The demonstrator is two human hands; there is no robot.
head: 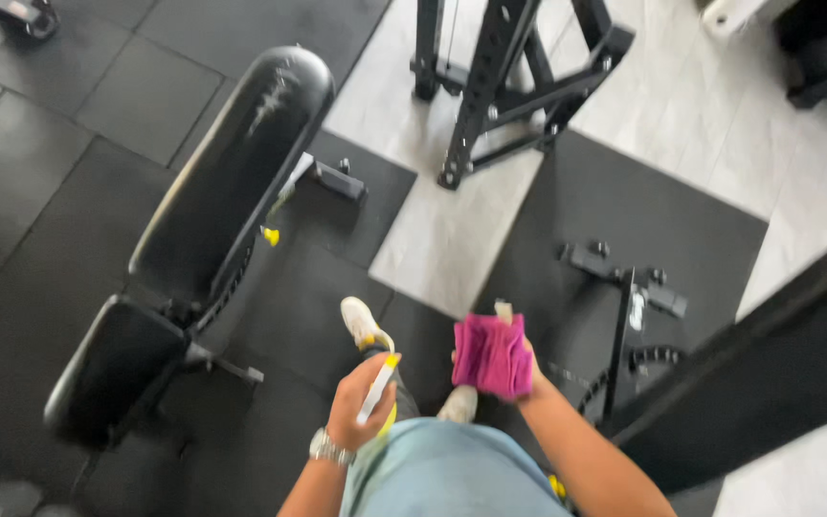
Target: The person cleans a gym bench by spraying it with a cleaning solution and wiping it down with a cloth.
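Cloth [492, 354], pink and bunched, sits in our right hand [519, 369], fingers closed round its lower part so the bulk stands up in front of the palm, ready-faced and away from our body; that grip hides most of the hand, and we see little more than a knuckle edge and the forearm running back to the lower right. Our left hand [361, 402] is wrapped round a spray bottle [377, 391], white with a yellow tip, held slanting with the nozzle end up and forward, a watch [329, 447] on the wrist just behind it. Both hands hang close together at waist height, cloth just to the right of the bottle and not touching it, so each is free to work on its own. Below and between them show our two pale shoes [364, 324] on the dark rubber floor [69, 144]. Further out on our left stands a black padded bench [232, 172], its back pad tilted, well apart from the cloth. To the right a second bench's frame [624, 335] and a large dark pad [768, 354] lie nearer. A black rack [509, 86] stands ahead on pale tiles.
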